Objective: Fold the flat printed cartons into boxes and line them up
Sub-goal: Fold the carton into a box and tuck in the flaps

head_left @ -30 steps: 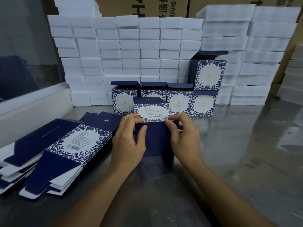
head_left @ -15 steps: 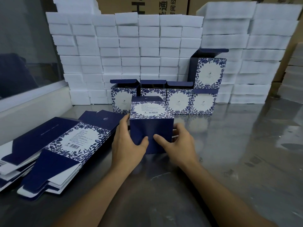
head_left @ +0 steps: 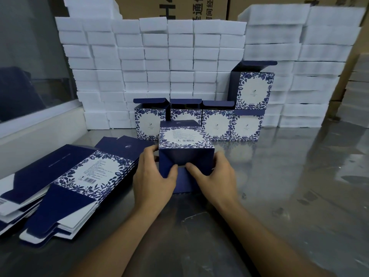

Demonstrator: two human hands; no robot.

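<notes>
A navy and floral printed carton (head_left: 185,148), folded into a box, lies on its side at the middle of the steel table (head_left: 289,186). Its barcode panel faces up and its dark end faces me. My left hand (head_left: 154,174) grips its left side, thumb pressing the end flaps. My right hand (head_left: 214,174) grips its right side, thumb on the same flaps. A row of finished boxes (head_left: 217,124) with lids up stands behind, one more box (head_left: 253,88) stacked on the right end. A pile of flat cartons (head_left: 65,180) lies at the left.
White foam blocks (head_left: 169,56) are stacked like a wall along the back, with taller stacks (head_left: 299,66) to the right and brown shipping cartons behind. A glass partition with a white sill (head_left: 40,120) borders the left side.
The box was tipped so its dark end faces me. My hands dropped from its top edge to its sides, and both thumbs now press together on the end flaps.
</notes>
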